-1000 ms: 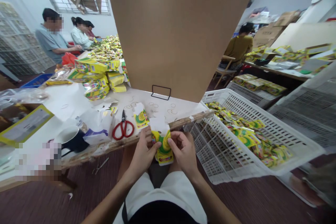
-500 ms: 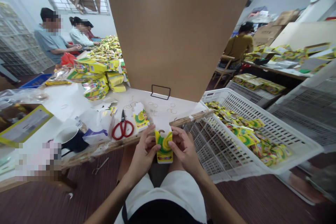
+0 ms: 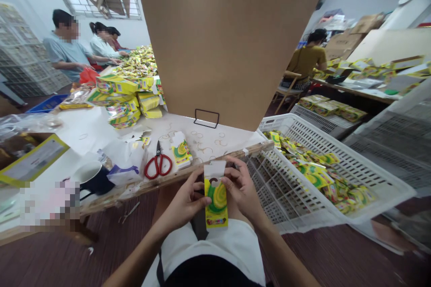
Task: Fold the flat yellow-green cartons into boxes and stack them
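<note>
A yellow and green small carton [image 3: 216, 206] with a white flap at its top is held upright over my lap. My left hand [image 3: 190, 195] grips its left edge, thumb on the front face. My right hand [image 3: 239, 184] pinches the upper right side near the flap. The fingers behind the carton are partly hidden. On the table beyond lies a short stack of similar flat cartons [image 3: 182, 150]. Just left of it rest red-handled scissors [image 3: 158, 164], blades pointing away. Loose rubber bands [image 3: 205, 143] are scattered on the white tabletop.
A brown cardboard panel [image 3: 222, 49] stands behind the table. To the right is a white plastic crate [image 3: 380, 184] with many yellow packs. A dark mug [image 3: 97, 180] and piled yellow boxes [image 3: 116, 85] are on the left. Several people sit at tables farther back.
Both hands have brought the carton lower and slightly right, closer to my lap. The flap now looks shorter and folded toward me. My right hand has moved up to the flap.
</note>
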Demonstrator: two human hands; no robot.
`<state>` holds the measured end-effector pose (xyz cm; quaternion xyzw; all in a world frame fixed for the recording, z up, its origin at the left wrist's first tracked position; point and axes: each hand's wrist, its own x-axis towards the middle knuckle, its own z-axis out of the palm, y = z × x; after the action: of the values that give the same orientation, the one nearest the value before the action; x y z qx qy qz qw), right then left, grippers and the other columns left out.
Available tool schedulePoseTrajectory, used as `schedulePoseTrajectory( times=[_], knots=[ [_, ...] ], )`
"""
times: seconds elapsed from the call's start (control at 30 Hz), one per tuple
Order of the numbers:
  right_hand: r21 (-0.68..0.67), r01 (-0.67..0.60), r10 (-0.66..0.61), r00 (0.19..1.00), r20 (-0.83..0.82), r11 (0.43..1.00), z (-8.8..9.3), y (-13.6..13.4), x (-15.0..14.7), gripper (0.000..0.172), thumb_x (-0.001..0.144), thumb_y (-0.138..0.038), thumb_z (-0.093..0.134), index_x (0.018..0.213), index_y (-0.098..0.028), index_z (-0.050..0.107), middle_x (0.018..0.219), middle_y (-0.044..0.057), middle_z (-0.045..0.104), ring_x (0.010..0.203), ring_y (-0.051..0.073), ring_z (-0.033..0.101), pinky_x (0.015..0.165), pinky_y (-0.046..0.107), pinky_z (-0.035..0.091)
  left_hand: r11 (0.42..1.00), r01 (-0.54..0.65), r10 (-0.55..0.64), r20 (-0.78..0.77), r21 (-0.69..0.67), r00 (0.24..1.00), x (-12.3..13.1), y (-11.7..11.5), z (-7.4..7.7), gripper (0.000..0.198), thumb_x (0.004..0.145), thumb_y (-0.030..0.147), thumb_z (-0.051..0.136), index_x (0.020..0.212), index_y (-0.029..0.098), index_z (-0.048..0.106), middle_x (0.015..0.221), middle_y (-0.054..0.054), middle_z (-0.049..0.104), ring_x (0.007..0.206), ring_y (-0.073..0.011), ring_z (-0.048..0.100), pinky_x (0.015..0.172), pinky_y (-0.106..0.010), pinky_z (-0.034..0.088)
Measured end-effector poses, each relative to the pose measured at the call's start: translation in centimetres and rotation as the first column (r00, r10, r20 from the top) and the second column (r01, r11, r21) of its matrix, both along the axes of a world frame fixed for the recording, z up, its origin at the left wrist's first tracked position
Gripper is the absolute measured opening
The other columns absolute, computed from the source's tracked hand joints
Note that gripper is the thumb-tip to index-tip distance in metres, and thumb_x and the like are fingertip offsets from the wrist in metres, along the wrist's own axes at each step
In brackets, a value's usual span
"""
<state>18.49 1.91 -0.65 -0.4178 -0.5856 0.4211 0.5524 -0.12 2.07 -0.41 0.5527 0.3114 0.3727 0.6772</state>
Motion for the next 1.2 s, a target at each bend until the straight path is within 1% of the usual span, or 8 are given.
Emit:
schedulePoseTrajectory(
  times=[0.13, 0.27, 0.47, 0.7, 0.9, 0.97, 1.07, 1.2],
  knots=[
    [0.135, -0.015, -0.014, 0.977, 0.215, 0.991, 0.1, 0.2, 0.7, 0.030, 0.089, -0.041, 0.050, 0.099, -0.024, 0.072, 0.094, 0.007, 0.064, 0.092, 0.022, 0.058, 0.082, 0.036, 0.047, 0.994, -0.077, 0.081, -0.068, 0.072, 0.994, 0.0, 0.2, -0.3, 0.049, 0.078, 0.020, 0.066, 0.124, 0.020, 0.048, 0.104, -0.010, 0.067, 0.089, -0.0218, 0.067, 0.075, -0.031, 0.052],
    [-0.079, -0.046, 0.067, 0.956, 0.285, 0.996, 0.0, 0.1, 0.8, 0.034, 0.081, -0.032, 0.062, 0.114, -0.024, 0.063, 0.072, 0.000, 0.061, 0.058, 0.014, 0.051, 0.053, 0.024, 0.041, 0.987, -0.139, 0.148, -0.114, 0.081, 0.982, 0.4, 0.0, -0.9, 0.048, 0.079, 0.018, 0.063, 0.125, 0.021, 0.049, 0.107, -0.009, 0.068, 0.091, -0.0224, 0.066, 0.079, -0.033, 0.053],
    [-0.111, 0.020, 0.018, 0.945, 0.326, 0.994, -0.4, -0.1, 0.1, 0.030, 0.078, -0.023, 0.063, 0.108, -0.022, 0.059, 0.053, -0.007, 0.054, 0.048, 0.012, 0.048, 0.047, 0.021, 0.036, 0.995, -0.092, 0.095, -0.064, 0.039, 0.993, 0.7, 0.0, -0.3, 0.055, 0.078, 0.016, 0.063, 0.130, 0.021, 0.047, 0.108, -0.011, 0.068, 0.095, -0.0231, 0.066, 0.082, -0.034, 0.051],
    [-0.064, 0.007, 0.009, 0.968, 0.251, 0.998, -0.8, 0.2, 0.8, 0.027, 0.088, -0.033, 0.054, 0.108, -0.025, 0.070, 0.101, 0.006, 0.072, 0.092, 0.022, 0.066, 0.080, 0.035, 0.052, 0.996, -0.077, 0.079, -0.073, 0.036, 0.994, 0.5, 0.1, -0.1, 0.052, 0.073, 0.015, 0.067, 0.124, 0.019, 0.054, 0.102, -0.010, 0.070, 0.091, -0.0237, 0.066, 0.080, -0.034, 0.051],
    [-0.096, 0.031, -0.023, 0.997, 0.075, 0.995, -1.0, 0.0, 0.6, 0.023, 0.080, -0.030, 0.066, 0.101, -0.024, 0.073, 0.101, 0.006, 0.072, 0.094, 0.023, 0.066, 0.085, 0.038, 0.052, 0.992, -0.092, 0.101, -0.105, 0.087, 0.989, 2.0, 0.6, -1.0, 0.051, 0.076, 0.017, 0.062, 0.126, 0.018, 0.051, 0.102, -0.010, 0.070, 0.092, -0.0228, 0.066, 0.081, -0.033, 0.052],
    [-0.081, 0.305, -0.311, 0.947, -0.077, 0.949, -1.0, 0.5, 1.6, 0.025, 0.077, -0.031, 0.069, 0.100, -0.022, 0.072, 0.096, 0.005, 0.073, 0.086, 0.020, 0.067, 0.080, 0.035, 0.054, 0.949, -0.209, 0.268, -0.255, 0.237, 0.929, 1.8, 2.3, -1.3, 0.049, 0.079, 0.021, 0.059, 0.128, 0.019, 0.049, 0.102, -0.008, 0.069, 0.094, -0.0217, 0.066, 0.083, -0.033, 0.051],
    [-0.172, 0.650, -0.640, 0.604, -0.474, 0.741, -1.3, 2.0, 4.2, 0.031, 0.073, -0.037, 0.072, 0.098, -0.020, 0.066, 0.090, 0.001, 0.070, 0.074, 0.014, 0.066, 0.071, 0.030, 0.054, 0.749, -0.424, 0.655, -0.473, 0.509, 0.588, -0.2, 6.2, -1.9, 0.049, 0.081, 0.031, 0.058, 0.128, 0.018, 0.048, 0.116, -0.012, 0.063, 0.110, -0.0263, 0.058, 0.093, -0.039, 0.045],
    [-0.356, 0.482, -0.594, 0.555, -0.583, 0.800, -2.9, 3.2, 5.6, 0.036, 0.063, -0.036, 0.078, 0.090, -0.016, 0.064, 0.087, 0.002, 0.069, 0.070, 0.012, 0.064, 0.064, 0.025, 0.052, 0.694, -0.501, 0.716, -0.570, 0.518, 0.402, -3.9, 10.8, -3.6, 0.061, 0.072, 0.026, 0.066, 0.125, 0.004, 0.046, 0.106, -0.022, 0.064, 0.114, -0.0365, 0.053, 0.094, -0.047, 0.040]
  ],
)
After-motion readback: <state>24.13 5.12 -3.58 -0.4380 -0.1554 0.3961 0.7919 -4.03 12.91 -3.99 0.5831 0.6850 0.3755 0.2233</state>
